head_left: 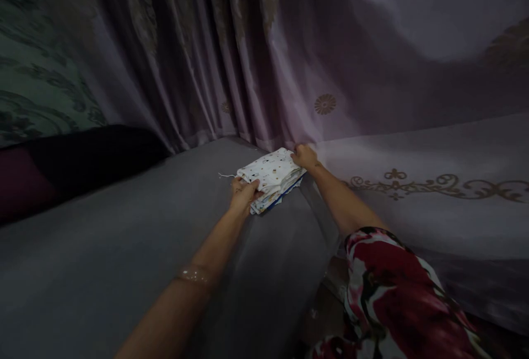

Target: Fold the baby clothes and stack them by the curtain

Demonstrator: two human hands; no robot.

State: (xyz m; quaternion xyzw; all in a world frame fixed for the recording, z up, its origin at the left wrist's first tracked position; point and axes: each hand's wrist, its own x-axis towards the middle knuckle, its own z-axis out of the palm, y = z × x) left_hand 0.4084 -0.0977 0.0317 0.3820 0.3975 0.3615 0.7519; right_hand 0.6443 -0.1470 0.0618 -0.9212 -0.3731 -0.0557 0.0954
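Note:
A small stack of folded cloths [270, 172] lies at the corner of a grey-covered bed. The top one is white with small dark and tan prints, and a thin white string sticks out on its left side. Lower layers show blue and yellowish edges. My left hand [244, 193] grips the near left end of the top cloth, thumb above and fingers beneath. At the far right corner, my right hand [305, 156] is closed on the cloth's edge; its fingertips are partly hidden.
The grey bed cover [124, 248] spreads to the left and front. Purple curtains [281, 72] with gold patterns hang right behind the stack. A dark and maroon cushion-like shape [82, 166] lies at the left. Low at the right, the bed's edge drops to a dark floor.

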